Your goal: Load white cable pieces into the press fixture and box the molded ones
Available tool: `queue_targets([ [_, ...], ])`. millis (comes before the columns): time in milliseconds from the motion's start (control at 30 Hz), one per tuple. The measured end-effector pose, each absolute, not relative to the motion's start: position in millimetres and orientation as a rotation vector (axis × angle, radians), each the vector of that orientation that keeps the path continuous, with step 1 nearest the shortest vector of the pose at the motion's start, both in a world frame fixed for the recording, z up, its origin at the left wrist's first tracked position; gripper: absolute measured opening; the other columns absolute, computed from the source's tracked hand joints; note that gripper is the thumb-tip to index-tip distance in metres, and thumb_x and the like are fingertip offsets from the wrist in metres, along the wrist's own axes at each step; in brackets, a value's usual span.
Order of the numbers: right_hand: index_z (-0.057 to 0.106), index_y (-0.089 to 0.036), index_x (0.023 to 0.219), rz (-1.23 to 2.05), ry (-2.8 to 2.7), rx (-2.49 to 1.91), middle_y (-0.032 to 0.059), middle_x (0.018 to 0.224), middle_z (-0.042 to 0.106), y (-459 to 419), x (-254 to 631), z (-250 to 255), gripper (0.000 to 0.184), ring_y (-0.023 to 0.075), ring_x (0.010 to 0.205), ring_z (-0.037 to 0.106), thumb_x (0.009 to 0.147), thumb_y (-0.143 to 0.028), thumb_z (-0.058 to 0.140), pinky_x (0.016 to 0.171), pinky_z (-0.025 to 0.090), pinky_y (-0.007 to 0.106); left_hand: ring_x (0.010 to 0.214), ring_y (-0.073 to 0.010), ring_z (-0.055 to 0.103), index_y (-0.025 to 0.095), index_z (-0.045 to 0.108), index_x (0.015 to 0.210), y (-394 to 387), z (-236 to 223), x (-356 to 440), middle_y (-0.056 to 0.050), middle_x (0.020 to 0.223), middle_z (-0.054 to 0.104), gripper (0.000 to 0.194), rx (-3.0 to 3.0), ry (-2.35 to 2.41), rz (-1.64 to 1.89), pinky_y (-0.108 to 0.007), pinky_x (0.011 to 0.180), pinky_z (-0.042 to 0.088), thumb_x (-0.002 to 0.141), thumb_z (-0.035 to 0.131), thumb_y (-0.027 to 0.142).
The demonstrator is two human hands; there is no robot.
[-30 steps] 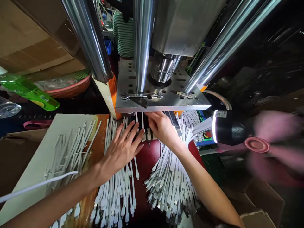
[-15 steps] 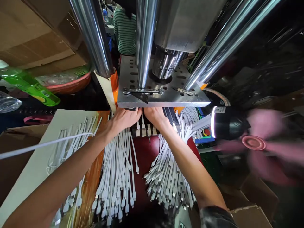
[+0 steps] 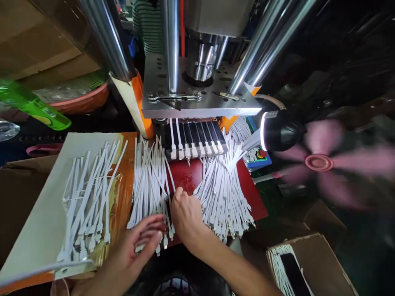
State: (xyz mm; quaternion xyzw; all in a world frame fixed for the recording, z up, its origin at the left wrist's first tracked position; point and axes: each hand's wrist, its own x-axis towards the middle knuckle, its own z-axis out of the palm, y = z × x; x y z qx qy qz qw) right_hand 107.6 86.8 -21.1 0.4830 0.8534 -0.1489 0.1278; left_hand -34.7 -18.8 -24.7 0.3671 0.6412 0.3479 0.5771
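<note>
My right hand point(image 3: 188, 216) is closed in a pinch on a white USB cable point(image 3: 169, 174), whose lower end it hides. Lower left, my left hand point(image 3: 140, 246) is open, fingers and thumb apart, over the plug ends of the middle bundle of white cables point(image 3: 149, 181). Another fanned bundle of white cables point(image 3: 226, 189) lies to the right of my right hand. Beyond the hands, a black slotted fixture point(image 3: 196, 135) sits under the steel press plate point(image 3: 200, 112). Two white cables point(image 3: 175, 131) run along its left slots, and white plug ends line its front edge.
More cables point(image 3: 92, 193) lie on a white board point(image 3: 40, 205) at left. A wrench point(image 3: 174, 97) rests on the press plate, between steel columns. A lit lamp point(image 3: 277, 130) and a spinning pink fan point(image 3: 319, 162) stand at right. A cardboard box point(image 3: 321, 259) holds cables.
Both hands have come back from under the press plate toward me. The fixture now shows, the right hand pinches a cable, and the left hand has opened. The view has shifted.
</note>
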Motion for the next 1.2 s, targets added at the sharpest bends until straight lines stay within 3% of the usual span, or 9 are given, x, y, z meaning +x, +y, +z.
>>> queue_targets([
  [133, 0.064, -0.017, 0.092, -0.82, 2.536, 1.409, 0.005, 0.078, 0.069, 68, 147, 14, 0.008, 0.0194, 0.07, 0.067, 0.093, -0.01, 0.06, 0.055, 0.037, 0.027, 0.126, -0.0317, 0.066, 0.028, 0.066, 0.136, -24, -35, -3, -0.012, 0.137, 0.07, 0.059, 0.342, 1.212, 1.094, -0.042, 0.108, 0.052, 0.084, 0.079, 0.053],
  [233, 0.065, -0.021, 0.086, -1.179, 2.369, 1.53, -0.0002, 0.072, 0.068, 56, 193, 33, 0.01, 0.0165, 0.065, 0.063, 0.091, -0.028, 0.071, 0.057, 0.033, 0.025, 0.1, -0.0231, 0.073, 0.023, 0.074, 0.121, -3, -33, 14, -0.009, 0.107, 0.078, 0.042, 0.147, 1.036, 1.208, -0.035, 0.096, 0.056, 0.087, 0.078, 0.047],
  [333, 0.062, -0.02, 0.086, -0.896, 2.11, 2.023, 0.001, 0.065, 0.063, 64, 219, 26, 0.025, 0.0167, 0.058, 0.055, 0.101, -0.039, 0.057, 0.057, 0.026, 0.027, 0.069, -0.0129, 0.065, 0.02, 0.077, 0.108, 11, -30, 20, 0.0, 0.072, 0.068, 0.028, 0.246, 1.028, 1.174, -0.025, 0.076, 0.055, 0.091, 0.076, 0.043],
  [433, 0.056, -0.019, 0.078, -0.77, 2.151, 2.201, 0.0017, 0.066, 0.061, 73, 224, 12, 0.028, 0.0161, 0.059, 0.051, 0.103, -0.03, 0.048, 0.058, 0.023, 0.029, 0.065, -0.0116, 0.063, 0.019, 0.078, 0.099, 14, -27, 22, 0.0, 0.069, 0.069, 0.033, 0.487, 1.147, 1.014, -0.021, 0.069, 0.051, 0.091, 0.072, 0.051],
  [667, 0.065, -0.019, 0.074, -1.813, 2.299, 1.77, -0.0032, 0.065, 0.059, 17, 233, 15, 0.011, 0.0116, 0.062, 0.054, 0.085, -0.019, 0.064, 0.057, 0.034, 0.02, 0.079, -0.0197, 0.076, 0.016, 0.082, 0.095, 29, -20, 40, -0.008, 0.086, 0.082, 0.045, 0.318, 1.091, 0.869, -0.031, 0.085, 0.06, 0.073, 0.088, 0.055],
  [767, 0.074, -0.021, 0.077, -1.977, 2.106, 1.622, -0.0036, 0.068, 0.062, 4, 244, 14, 0.008, 0.0115, 0.064, 0.056, 0.073, -0.016, 0.078, 0.057, 0.035, 0.02, 0.061, -0.0159, 0.072, 0.016, 0.081, 0.087, 26, -8, 44, -0.004, 0.068, 0.077, 0.04, 0.206, 0.979, 0.92, -0.026, 0.068, 0.058, 0.07, 0.091, 0.051],
  [900, 0.08, -0.024, 0.102, -2.388, 2.09, 1.599, 0.0, 0.081, 0.067, 26, 236, 14, 0.034, 0.0152, 0.073, 0.059, 0.075, -0.045, 0.087, 0.063, 0.041, 0.023, 0.043, -0.0125, 0.061, 0.017, 0.075, 0.074, 0, 6, 43, 0.0, 0.048, 0.066, 0.043, 0.473, 1.061, 0.842, -0.021, 0.049, 0.047, 0.08, 0.081, 0.059],
  [1067, 0.079, -0.02, 0.09, -2.55, 2.334, 1.869, 0.001, 0.076, 0.061, 50, 196, 13, 0.03, 0.0123, 0.065, 0.053, 0.096, -0.047, 0.067, 0.059, 0.036, 0.024, 0.069, -0.0211, 0.073, 0.021, 0.08, 0.079, -19, 2, 29, -0.006, 0.07, 0.079, 0.049, 0.945, 1.313, 0.729, -0.027, 0.068, 0.057, 0.088, 0.064, 0.067],
  [1200, 0.073, -0.018, 0.077, -2.427, 2.46, 1.773, -0.0009, 0.069, 0.057, 52, 185, 7, 0.031, 0.0121, 0.065, 0.052, 0.097, -0.039, 0.067, 0.061, 0.036, 0.025, 0.106, -0.026, 0.074, 0.029, 0.08, 0.114, 3, 7, 8, -0.004, 0.112, 0.082, 0.04, 1.122, 1.486, 0.766, -0.031, 0.093, 0.057, 0.089, 0.068, 0.058],
])
